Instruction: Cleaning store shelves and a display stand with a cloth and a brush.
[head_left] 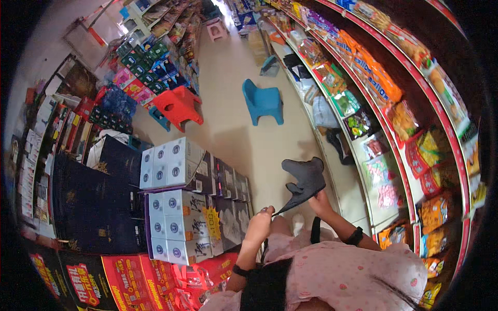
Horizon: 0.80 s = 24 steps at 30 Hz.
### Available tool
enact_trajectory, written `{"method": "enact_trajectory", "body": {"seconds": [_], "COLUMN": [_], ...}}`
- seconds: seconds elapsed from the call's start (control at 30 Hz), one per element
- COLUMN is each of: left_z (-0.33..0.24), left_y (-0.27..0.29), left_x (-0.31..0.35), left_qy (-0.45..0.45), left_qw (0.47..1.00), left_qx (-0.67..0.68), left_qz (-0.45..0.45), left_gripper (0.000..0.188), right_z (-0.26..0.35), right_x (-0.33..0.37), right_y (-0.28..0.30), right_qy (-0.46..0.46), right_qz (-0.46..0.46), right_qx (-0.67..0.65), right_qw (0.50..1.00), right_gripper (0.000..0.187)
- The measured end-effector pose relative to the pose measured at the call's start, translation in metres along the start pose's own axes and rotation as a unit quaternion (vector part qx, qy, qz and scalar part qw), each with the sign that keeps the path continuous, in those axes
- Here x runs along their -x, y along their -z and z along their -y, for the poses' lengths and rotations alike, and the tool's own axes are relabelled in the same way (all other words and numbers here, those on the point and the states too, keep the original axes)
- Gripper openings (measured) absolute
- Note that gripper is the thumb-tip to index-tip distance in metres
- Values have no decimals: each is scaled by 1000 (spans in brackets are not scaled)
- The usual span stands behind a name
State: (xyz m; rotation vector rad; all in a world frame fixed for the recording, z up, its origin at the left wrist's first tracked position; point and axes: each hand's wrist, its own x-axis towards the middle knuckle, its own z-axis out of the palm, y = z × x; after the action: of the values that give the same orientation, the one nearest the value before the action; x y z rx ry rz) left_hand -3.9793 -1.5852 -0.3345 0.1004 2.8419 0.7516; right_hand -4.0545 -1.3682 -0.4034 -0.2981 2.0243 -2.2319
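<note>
The pale floor point(233, 67) runs from the near side to the far end of a shop, with a long shelf point(463, 176) curving along its right, edged in red and loaded with bright snack packets point(365, 72). On the left stand large dark blue boxes point(93, 202), and beside them, nearer the middle, a stack of white and dark boxes point(174, 217) in two main layers. Red printed cartons point(140, 280) sit at the near left, close to the person, whose pale pink clothing point(342, 274) fills the near middle. Farther off, a red plastic chair point(179, 106) stands left of the open floor and a blue plastic chair point(263, 101) a little to its right; a small pink stool point(216, 30) is at the far end. In front of the person, above the floor between the box stack and the shelf, is a dark grey boot point(306, 176), tilted, with a loose flap reaching near and left. The right hand point(321, 203) grips its near right side, some fingers hidden behind it. The left hand point(259, 223) is closed narrowly, pinching the flap's thin tip.
</note>
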Motion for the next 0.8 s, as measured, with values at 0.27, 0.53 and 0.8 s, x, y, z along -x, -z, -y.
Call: {"method": "enact_trajectory", "body": {"seconds": [0.27,0.53,0.8], "left_z": [34,54,102], "left_y": [18,68,133], "left_x": [-120,-274,-402], "left_qy": [-35,-83,-48], "left_qw": [998,993,994], "left_qx": [-13,-7,71], "left_qz": [42,80,61], "left_gripper": [20,15,18], "right_z": [-22,-5,7], "right_x": [-109,-241,-395], "right_y": [7,5,1], "right_qy": [-15,-17,25], "right_qz": [-30,-102,-80], "right_qx": [-1,-26,164], "right_qw": [999,994,983], "right_gripper": [36,32,33]}}
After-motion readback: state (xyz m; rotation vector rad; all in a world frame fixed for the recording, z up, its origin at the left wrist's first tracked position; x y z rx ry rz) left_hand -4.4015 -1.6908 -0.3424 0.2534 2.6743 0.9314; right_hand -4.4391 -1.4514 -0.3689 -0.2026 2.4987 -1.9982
